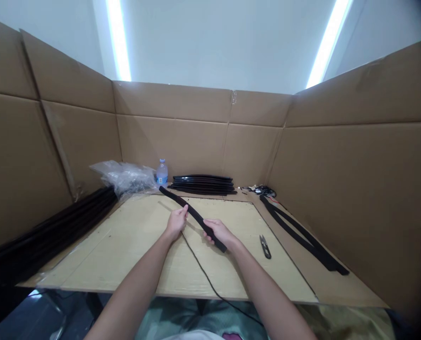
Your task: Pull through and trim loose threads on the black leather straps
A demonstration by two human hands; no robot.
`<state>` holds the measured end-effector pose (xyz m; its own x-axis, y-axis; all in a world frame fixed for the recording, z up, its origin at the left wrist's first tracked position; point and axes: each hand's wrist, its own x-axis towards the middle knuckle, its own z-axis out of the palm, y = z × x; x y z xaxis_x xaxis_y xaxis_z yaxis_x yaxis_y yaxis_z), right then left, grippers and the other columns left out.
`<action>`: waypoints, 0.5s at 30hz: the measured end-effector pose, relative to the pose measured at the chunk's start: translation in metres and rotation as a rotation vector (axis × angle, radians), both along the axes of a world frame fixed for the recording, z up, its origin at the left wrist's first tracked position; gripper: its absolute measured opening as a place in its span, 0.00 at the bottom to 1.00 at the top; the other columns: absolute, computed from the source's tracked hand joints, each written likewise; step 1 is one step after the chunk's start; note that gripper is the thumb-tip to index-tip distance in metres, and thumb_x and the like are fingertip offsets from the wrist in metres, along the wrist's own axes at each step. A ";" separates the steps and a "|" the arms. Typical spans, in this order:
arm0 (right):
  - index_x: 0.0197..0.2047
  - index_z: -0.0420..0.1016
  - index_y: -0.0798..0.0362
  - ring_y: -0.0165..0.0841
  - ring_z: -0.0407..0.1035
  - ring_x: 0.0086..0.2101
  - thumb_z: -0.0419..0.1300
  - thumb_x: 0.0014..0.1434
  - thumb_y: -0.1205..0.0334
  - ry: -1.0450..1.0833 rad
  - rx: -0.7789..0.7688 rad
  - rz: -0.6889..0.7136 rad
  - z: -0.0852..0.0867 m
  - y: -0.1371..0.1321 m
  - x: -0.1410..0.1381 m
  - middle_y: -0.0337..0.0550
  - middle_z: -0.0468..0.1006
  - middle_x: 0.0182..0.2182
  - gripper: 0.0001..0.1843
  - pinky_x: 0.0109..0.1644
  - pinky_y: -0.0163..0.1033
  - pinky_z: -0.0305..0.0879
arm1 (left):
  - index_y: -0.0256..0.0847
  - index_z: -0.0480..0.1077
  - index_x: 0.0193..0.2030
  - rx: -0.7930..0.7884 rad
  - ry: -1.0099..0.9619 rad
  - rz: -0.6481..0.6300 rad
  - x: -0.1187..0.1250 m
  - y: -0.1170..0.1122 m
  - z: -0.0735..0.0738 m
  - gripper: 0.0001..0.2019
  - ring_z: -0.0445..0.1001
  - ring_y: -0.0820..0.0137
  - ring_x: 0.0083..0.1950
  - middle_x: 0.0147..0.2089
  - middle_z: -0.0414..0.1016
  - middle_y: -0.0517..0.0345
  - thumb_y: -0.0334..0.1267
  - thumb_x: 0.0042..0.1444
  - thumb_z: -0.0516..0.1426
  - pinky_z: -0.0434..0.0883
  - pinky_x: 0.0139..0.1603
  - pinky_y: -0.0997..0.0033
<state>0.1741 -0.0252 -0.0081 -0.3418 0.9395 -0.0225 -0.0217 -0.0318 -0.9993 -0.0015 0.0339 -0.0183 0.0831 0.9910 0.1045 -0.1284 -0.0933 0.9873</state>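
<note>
A long black strip (192, 215) runs diagonally above the table, its far end near the water bottle. My left hand (177, 223) is closed on it near its middle. My right hand (220, 232) is wrapped round the strip close to its near end, which sticks out past the fingers. A thin black cord (205, 276) trails from under my hands toward the table's front edge and over it.
Small black snips (265, 246) lie right of my right hand. Black strips (302, 236) lie along the right wall, a stack (203, 184) at the back, more (51, 231) at the left. A plastic bag (125, 177) and bottle (162, 173) stand behind. Cardboard walls (355, 189) surround the board (125, 245).
</note>
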 end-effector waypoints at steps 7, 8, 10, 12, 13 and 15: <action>0.31 0.71 0.59 0.21 0.56 0.16 0.61 0.51 0.51 -0.067 0.010 -0.028 0.001 0.002 0.005 0.35 0.67 0.18 0.16 0.18 0.27 0.50 | 0.39 0.57 0.22 -0.033 -0.063 -0.078 -0.001 0.002 -0.001 0.23 0.43 0.82 0.13 0.15 0.44 0.71 0.59 0.50 0.52 0.39 0.13 0.79; 0.30 0.70 0.59 0.21 0.56 0.16 0.61 0.50 0.52 -0.074 0.007 -0.033 0.000 0.002 0.005 0.35 0.67 0.18 0.16 0.18 0.27 0.50 | 0.39 0.57 0.22 -0.035 -0.067 -0.089 -0.001 0.002 -0.001 0.24 0.43 0.82 0.13 0.15 0.44 0.72 0.59 0.50 0.52 0.39 0.13 0.79; 0.29 0.69 0.58 0.21 0.57 0.16 0.63 0.49 0.52 -0.087 0.002 -0.045 0.001 0.002 0.006 0.35 0.68 0.18 0.16 0.19 0.28 0.51 | 0.39 0.56 0.22 -0.040 -0.074 -0.106 -0.001 0.001 -0.001 0.24 0.42 0.83 0.12 0.15 0.44 0.72 0.60 0.50 0.52 0.39 0.13 0.79; 0.27 0.68 0.57 0.21 0.57 0.16 0.64 0.48 0.52 -0.098 0.000 -0.052 0.001 0.002 0.006 0.35 0.68 0.18 0.16 0.19 0.28 0.52 | 0.40 0.56 0.22 -0.046 -0.079 -0.119 0.000 0.000 0.000 0.24 0.42 0.83 0.12 0.15 0.43 0.72 0.60 0.50 0.52 0.38 0.13 0.79; 0.26 0.67 0.57 0.21 0.57 0.16 0.64 0.47 0.52 -0.102 0.000 -0.054 0.002 0.001 0.005 0.35 0.68 0.18 0.16 0.19 0.28 0.52 | 0.40 0.56 0.22 -0.049 -0.082 -0.123 0.000 -0.001 0.000 0.24 0.42 0.83 0.12 0.15 0.43 0.72 0.60 0.50 0.52 0.38 0.13 0.79; 0.26 0.66 0.57 0.21 0.56 0.15 0.64 0.46 0.52 -0.109 0.003 -0.059 0.004 0.000 0.005 0.34 0.68 0.18 0.17 0.19 0.28 0.52 | 0.40 0.56 0.22 -0.054 -0.085 -0.130 0.001 -0.002 0.001 0.24 0.42 0.83 0.12 0.15 0.43 0.72 0.60 0.50 0.52 0.38 0.13 0.79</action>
<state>0.1789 -0.0249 -0.0039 -0.2814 0.9581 -0.0541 0.0857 -0.0311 -0.9958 -0.0008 0.0324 -0.0177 0.2044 0.9768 0.0640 -0.2196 -0.0179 0.9754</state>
